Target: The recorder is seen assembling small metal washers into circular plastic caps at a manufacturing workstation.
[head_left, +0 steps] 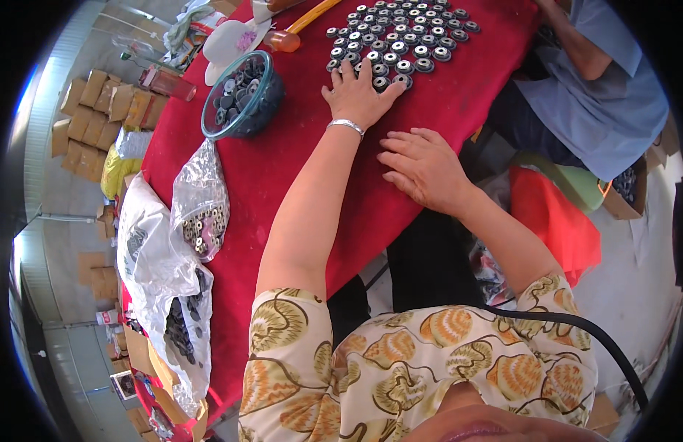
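Note:
Many dark round discs with pale metal ring centres (397, 46) lie in a close group on the red tablecloth (297, 110) at the far side. My left hand (358, 99), a silver bracelet at its wrist, reaches to the near edge of that group. Its fingers are spread and its fingertips meet the nearest discs; no disc is visibly gripped. Closer to me and to the right, my right hand (424, 168) is palm down over the cloth near the table edge. Its fingers are stretched out and I see nothing in them.
A glass bowl (266, 110) of dark discs stands left of my left hand. A clear bag (198, 177) holds small metal rings; a white bag (146, 221) has dark pieces. A mallet (284, 41) lies beyond the bowl. Another person's arm (577, 44) is at the right.

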The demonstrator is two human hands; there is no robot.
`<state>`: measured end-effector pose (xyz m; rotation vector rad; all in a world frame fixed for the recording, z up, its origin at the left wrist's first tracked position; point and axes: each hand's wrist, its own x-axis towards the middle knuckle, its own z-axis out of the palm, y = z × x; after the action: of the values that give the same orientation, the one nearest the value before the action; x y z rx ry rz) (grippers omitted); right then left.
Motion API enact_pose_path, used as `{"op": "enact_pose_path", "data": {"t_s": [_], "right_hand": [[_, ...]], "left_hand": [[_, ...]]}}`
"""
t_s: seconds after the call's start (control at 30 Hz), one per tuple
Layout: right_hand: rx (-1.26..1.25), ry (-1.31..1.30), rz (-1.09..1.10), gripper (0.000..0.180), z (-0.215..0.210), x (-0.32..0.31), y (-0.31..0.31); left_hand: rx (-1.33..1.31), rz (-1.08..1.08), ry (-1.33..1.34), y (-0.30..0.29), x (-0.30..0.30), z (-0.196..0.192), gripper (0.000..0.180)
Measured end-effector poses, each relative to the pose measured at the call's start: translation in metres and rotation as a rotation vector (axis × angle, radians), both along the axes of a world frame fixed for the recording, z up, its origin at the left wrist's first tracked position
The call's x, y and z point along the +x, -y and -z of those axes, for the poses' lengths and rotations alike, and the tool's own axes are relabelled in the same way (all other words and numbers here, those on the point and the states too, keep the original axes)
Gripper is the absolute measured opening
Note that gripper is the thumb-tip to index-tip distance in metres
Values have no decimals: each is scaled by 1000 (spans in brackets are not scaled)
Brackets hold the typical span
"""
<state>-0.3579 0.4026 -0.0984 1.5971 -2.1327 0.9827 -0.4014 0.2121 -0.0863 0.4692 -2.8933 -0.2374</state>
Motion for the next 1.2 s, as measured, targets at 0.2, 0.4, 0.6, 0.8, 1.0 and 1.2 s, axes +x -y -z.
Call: {"op": "enact_pose_path", "data": {"t_s": [0.2, 0.4, 0.6, 0.8, 1.0, 1.2], "right_hand": [[46, 35, -11, 27, -5, -1, -6], [34, 28, -6, 26, -3, -2, -8], [40, 26, -10, 26, -3, -5, -6], [50, 41, 14, 26, -3, -8, -12], [25, 18, 21, 24, -6, -5, -7], [25, 24, -4, 25, -12, -5, -9]], "left_hand": [[42, 32, -27, 6, -10, -1, 94], [27, 34, -5, 5, -26, 0, 88], [370, 73, -231, 46, -23, -1, 68], [131, -4, -58, 39, -18, 12, 68], [173, -38, -18, 47, -28, 10, 77], [330, 11, -391, 56, -5, 16, 63]]}}
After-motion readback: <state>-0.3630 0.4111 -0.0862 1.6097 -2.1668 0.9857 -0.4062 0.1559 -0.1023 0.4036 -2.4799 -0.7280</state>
